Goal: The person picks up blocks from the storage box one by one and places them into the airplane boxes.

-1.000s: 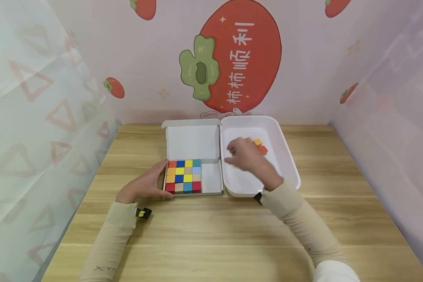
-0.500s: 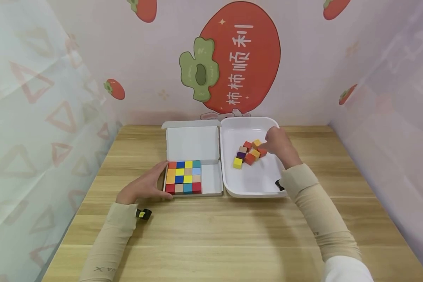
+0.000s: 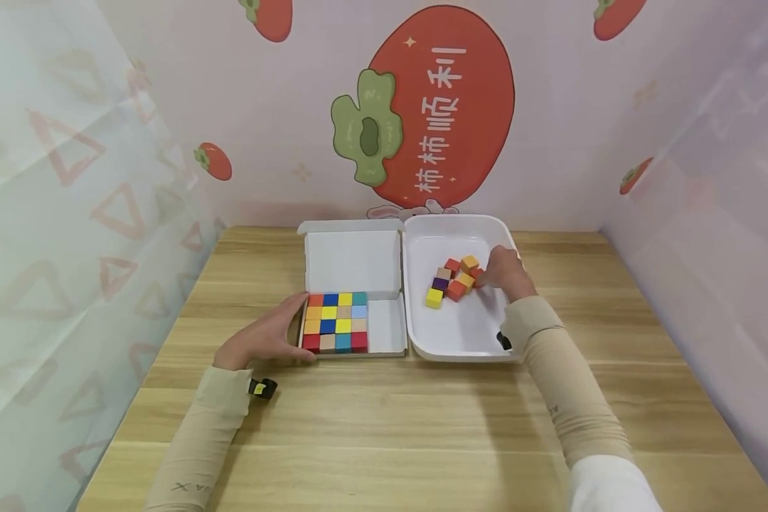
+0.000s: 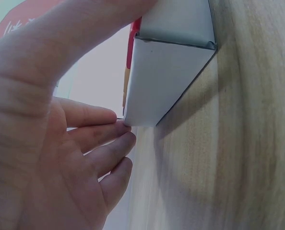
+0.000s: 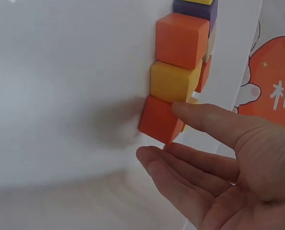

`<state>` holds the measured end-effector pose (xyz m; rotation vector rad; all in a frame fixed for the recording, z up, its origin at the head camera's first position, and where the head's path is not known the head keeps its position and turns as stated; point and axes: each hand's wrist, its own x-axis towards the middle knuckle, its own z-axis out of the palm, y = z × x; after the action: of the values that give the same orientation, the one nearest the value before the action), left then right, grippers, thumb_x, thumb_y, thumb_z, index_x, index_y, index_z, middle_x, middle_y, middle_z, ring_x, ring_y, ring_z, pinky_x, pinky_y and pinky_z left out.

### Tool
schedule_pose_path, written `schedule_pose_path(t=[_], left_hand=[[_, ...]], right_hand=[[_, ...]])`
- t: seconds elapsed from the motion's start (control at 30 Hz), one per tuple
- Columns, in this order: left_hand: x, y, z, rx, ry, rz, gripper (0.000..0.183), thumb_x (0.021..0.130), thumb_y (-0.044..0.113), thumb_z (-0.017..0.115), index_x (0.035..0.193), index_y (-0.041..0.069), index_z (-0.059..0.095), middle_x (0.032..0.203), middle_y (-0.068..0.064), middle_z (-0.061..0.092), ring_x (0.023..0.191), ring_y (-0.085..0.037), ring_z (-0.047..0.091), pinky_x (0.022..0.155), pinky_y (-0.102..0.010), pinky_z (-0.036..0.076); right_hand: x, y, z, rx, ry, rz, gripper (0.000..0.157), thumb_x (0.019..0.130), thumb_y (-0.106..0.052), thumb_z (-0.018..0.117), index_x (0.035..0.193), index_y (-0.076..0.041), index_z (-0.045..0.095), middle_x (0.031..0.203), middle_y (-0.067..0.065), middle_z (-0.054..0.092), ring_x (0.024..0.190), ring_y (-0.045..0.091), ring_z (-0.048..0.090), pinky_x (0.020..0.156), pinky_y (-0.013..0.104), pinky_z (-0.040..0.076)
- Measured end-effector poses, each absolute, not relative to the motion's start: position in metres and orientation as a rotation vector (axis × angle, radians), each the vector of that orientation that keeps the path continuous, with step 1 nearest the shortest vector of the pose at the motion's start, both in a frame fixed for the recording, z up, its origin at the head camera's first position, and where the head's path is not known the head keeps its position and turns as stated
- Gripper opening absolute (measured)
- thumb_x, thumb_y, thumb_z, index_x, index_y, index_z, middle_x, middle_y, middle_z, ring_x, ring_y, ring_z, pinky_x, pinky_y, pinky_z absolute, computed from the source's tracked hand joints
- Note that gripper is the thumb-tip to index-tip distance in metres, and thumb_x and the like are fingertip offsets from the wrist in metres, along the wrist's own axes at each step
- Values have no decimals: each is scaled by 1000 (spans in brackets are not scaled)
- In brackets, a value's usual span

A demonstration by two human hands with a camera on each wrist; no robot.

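My left hand (image 3: 265,338) holds the left end of a white cardboard box (image 3: 385,326). Its thumb lies along the near wall, and in the left wrist view its fingertips touch the far corner. Colored cube blocks (image 3: 336,323) fill the box's left part in tidy rows. Over the white plastic tray (image 3: 454,345), my right hand (image 3: 508,270) pinches an orange-red block (image 5: 159,120) between thumb and fingers. That block sits at the end of a loose cluster, against a yellow-orange block (image 5: 173,82). Part of the cluster is hidden behind it in the right wrist view.
The box's lid (image 3: 352,262) stands raised at the back. Tray and box stand side by side on the wooden table (image 3: 371,434). A yellow block (image 3: 434,298) and a dark purple block (image 3: 441,284) lie in the tray's left half. A printed wall (image 3: 281,114) rises behind.
My right hand has moved right from above the tray's left side, uncovering the block cluster, and has come down to the orange-red block. The left hand stays at the box.
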<state>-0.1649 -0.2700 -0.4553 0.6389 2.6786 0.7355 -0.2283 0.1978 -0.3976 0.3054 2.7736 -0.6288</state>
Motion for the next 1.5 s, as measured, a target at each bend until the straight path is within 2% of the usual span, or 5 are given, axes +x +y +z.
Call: schedule_pose_path(t=[0.17, 0.43, 0.67, 1.13, 1.5], left_hand=[[-165, -269, -457, 651, 2690, 723, 130, 60, 66, 81, 157, 19, 8, 162, -7, 16, 146, -32, 24, 116, -58, 30], [-165, -269, -457, 637, 2680, 707, 131, 60, 67, 81, 157, 19, 7, 163, -6, 15, 147, -31, 23, 117, -56, 29], [-164, -271, -455, 617, 2687, 708, 132, 59, 67, 81, 157, 20, 7, 163, -6, 15, 147, -31, 24, 117, -57, 29], [-163, -272, -451, 587, 2675, 741, 129, 59, 64, 83, 156, 22, 8, 162, -4, 16, 145, -29, 27, 116, -56, 31], [-165, -269, -455, 649, 2680, 717, 130, 60, 66, 81, 156, 17, 8, 162, -7, 17, 146, -32, 25, 116, -57, 30]], right_hand=[[-231, 199, -403, 307, 2790, -633, 39, 82, -19, 76, 106, 2, 55, 97, 16, 60, 85, 29, 57, 78, 39, 54], [-228, 203, -391, 330, 2777, -788, 48, 81, -19, 78, 119, -1, 55, 108, 17, 62, 94, 32, 58, 87, 47, 56], [-216, 187, -353, 200, 2837, -753, 34, 82, -20, 78, 108, -2, 67, 104, 16, 66, 90, 31, 60, 77, 39, 58], [-200, 119, -318, -413, 2787, -804, 26, 81, -19, 78, 105, -10, 74, 95, 6, 74, 79, 23, 70, 74, 32, 61], [-226, 74, -345, -823, 2613, -682, 30, 81, -22, 79, 110, -15, 73, 98, -2, 72, 87, 13, 66, 83, 26, 58]])
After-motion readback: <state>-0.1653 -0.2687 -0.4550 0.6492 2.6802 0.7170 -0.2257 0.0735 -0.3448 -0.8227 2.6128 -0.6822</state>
